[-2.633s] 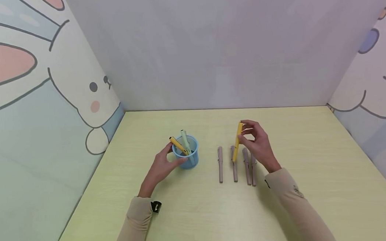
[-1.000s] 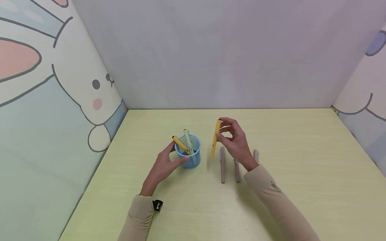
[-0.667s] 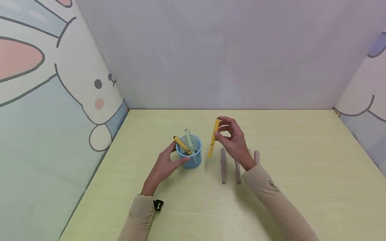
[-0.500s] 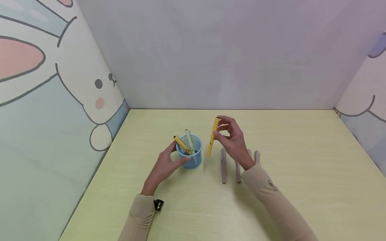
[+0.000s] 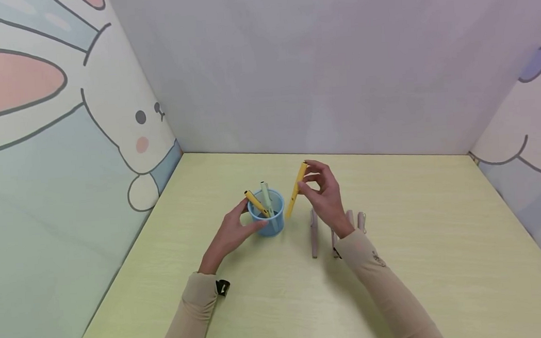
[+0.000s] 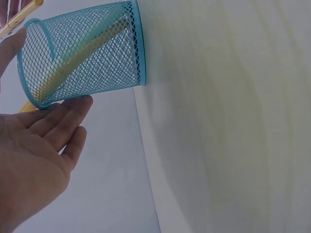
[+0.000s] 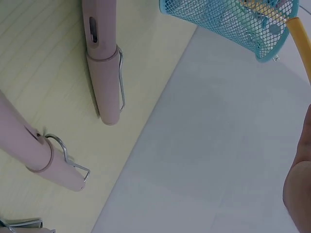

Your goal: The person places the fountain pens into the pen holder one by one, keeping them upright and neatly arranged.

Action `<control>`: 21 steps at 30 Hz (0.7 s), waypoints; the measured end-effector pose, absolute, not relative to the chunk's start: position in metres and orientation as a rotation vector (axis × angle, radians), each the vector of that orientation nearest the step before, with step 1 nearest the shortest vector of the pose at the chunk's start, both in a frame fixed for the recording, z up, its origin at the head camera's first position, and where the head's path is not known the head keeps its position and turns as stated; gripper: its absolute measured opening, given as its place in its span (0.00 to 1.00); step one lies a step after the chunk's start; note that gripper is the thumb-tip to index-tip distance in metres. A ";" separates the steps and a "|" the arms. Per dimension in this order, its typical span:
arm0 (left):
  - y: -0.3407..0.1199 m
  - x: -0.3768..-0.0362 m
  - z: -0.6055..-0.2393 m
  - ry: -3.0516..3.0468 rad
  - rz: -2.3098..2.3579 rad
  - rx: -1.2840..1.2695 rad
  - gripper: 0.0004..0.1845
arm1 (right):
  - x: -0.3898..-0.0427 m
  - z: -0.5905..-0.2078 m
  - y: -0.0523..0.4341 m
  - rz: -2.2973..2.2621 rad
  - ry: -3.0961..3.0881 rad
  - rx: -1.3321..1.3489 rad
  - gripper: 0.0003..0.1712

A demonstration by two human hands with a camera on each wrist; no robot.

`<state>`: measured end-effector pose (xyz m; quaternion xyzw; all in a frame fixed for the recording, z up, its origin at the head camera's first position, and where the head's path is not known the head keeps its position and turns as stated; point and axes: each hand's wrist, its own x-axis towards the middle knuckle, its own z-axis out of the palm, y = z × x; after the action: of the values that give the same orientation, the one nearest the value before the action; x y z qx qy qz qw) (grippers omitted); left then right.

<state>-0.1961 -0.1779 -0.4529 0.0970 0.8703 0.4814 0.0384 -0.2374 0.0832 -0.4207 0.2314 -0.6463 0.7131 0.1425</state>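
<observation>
My left hand (image 5: 228, 233) holds the blue mesh pen cup (image 5: 269, 232) between thumb and fingers near its rim. In the left wrist view the thumb and fingertips lie on opposite sides of the cup (image 6: 92, 58). Inside the cup lean a yellow pen (image 5: 256, 203) and a pale green pen (image 5: 267, 196). My right hand (image 5: 325, 199) pinches another yellow pen (image 5: 295, 191) near its upper part, slanted, its lower end close to the cup's right rim. Below that hand lie several mauve pens (image 5: 314, 236) with wire clips, some partly covered by the wrist and sleeve.
The light wood-look table (image 5: 270, 314) meets a plain grey back wall (image 5: 311, 78). A left side wall (image 5: 36, 219) with a cartoon rabbit rises beside it; a similar decorated wall (image 5: 506, 149) stands on the right.
My right hand has moved left with the yellow pen, from above the mauve pens to beside the cup, and the pen slants more. My left hand stays on the cup.
</observation>
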 end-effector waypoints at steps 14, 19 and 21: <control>-0.181 -0.196 -0.454 2.675 1.477 0.311 0.46 | -0.241 -0.421 0.074 2.065 -1.812 0.685 0.30; -0.181 -0.196 -0.453 2.680 1.474 0.318 0.45 | -0.242 -0.421 0.069 2.071 -1.771 0.687 0.30; -0.182 -0.196 -0.453 2.679 1.475 0.326 0.45 | -0.243 -0.420 0.067 2.071 -1.753 0.685 0.30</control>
<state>-0.1959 -0.1818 -0.4525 0.1059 0.8706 0.4793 0.0328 -0.2428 0.0671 -0.4204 0.2412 -0.6172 0.7292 0.1705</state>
